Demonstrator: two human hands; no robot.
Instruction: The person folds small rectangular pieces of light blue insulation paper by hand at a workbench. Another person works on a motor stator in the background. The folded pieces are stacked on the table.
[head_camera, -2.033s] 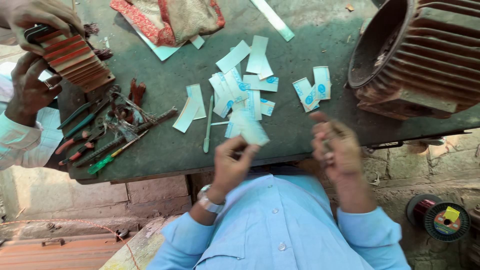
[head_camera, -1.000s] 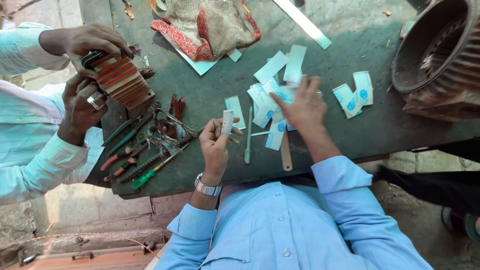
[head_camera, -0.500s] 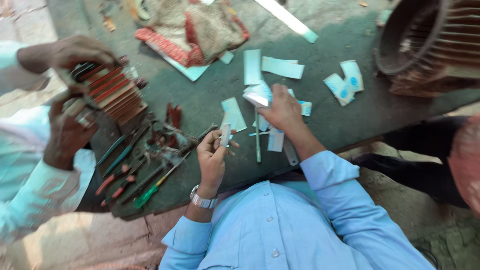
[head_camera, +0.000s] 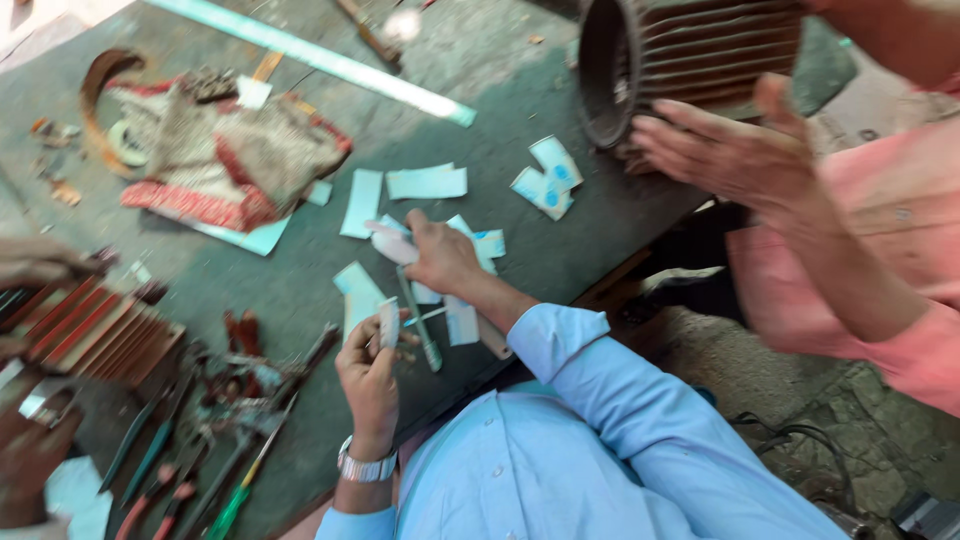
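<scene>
Paper slips btwn rag, motor

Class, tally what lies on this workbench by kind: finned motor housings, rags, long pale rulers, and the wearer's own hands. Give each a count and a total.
Finned motor housing: 1
Rag: 1
Long pale ruler: 1
Wearer's hands: 2, left hand holding a folded paper strip, right hand on the paper slips
Total: 5

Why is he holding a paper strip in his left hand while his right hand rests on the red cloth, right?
Not quite: the head view shows the right hand on the paper pieces, not the red cloth. The left hand does hold a paper strip.
</scene>
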